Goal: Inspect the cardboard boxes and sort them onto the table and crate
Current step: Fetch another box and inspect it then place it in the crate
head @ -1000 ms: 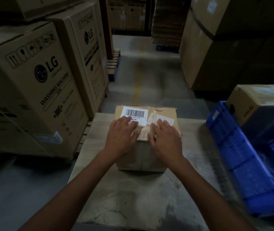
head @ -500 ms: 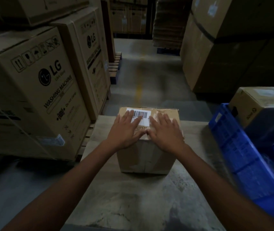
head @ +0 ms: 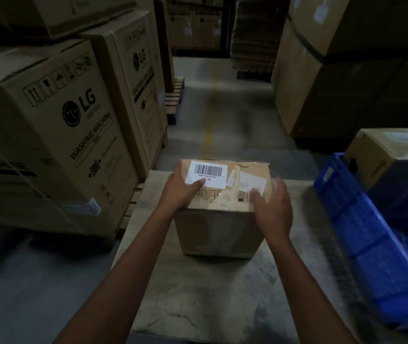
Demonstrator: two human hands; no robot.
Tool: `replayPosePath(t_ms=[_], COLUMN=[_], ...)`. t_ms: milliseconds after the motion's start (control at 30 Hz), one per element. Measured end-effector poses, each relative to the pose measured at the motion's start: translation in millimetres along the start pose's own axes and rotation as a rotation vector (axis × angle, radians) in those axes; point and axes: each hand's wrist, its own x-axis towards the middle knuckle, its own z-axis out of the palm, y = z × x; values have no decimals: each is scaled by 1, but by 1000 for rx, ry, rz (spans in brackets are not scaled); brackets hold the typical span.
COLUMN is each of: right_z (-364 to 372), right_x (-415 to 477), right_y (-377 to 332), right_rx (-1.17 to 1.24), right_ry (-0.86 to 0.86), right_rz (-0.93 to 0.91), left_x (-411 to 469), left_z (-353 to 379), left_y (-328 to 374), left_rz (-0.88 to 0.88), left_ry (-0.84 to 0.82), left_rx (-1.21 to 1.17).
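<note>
Your cardboard box stands on the worktop, near its far edge and about in the middle between the left and right edges. Your left hand lies flat on the top of the box at its left near corner, with the thumb touching the white barcode label; this grip is spread wide and closes on nothing. Your right hand is at the right near corner of the box top, fingers loosely open, and it is blurred, so you cannot tell if it touches the box or is just above it. A smaller paper label sits on the top beside this hand. At the right edge of the worktop the blue crate stands close, with a second cardboard box in its far end. On the left, beyond the worktop, large washing machine cartons stand on wooden pallets, near the far left corner. More big cartons stand farther on the right side of the aisle.
</note>
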Motion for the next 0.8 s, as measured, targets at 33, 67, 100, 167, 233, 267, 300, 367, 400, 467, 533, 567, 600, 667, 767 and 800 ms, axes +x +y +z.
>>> replayPosePath(t_ms=[33,67,100,167,233,267,300,367,400,467,533,567,600,667,767,800], right_z=[0,0,-1,-7,-15,-19,-22,-28,-29,-28,-26,-24,-23,-19,-3,1], right_x=[-5,-7,-8,1,22,33,44,59,63,66,65,63,59,46,27,25], right_y=[3,6,6,5,4,3,2,1,0,-2,-3,-4,-7,-18,-34,-37], right_rx=[137,250,311,322,275,248,225,198,196,223,281,327,381,485,690,766], right_ry=[-34,-38,-17,40,2,-54,-117,-218,-256,-320,-370,-386,-397,-400,-279,-211], right_rz=[109,164,175,145,102,82,64,35,21,5,-1,-2,1,13,172,298], left_x=[0,-3,-5,-11,-24,-33,-37,-31,-21,6,29,39,45,51,57,56], left_z=[1,2,4,10,21,24,25,21,17,6,-3,-5,-6,-6,8,10], left_y=[2,5,5,1,-3,-1,2,13,19,31,43,47,51,52,37,34], left_rz=[-8,-27,-36,-46,-41,-27,8,107,142,148,116,71,-27,-218,-232,-231], left_ry=[-6,-20,-36,-82,-92,-84,-39,40,41,-8,-115,-195,-300,-512,-500,-485], left_rx=[-34,-71,-126,-216,-106,39,172,291,303,252,186,123,-4,-321,-414,-417])
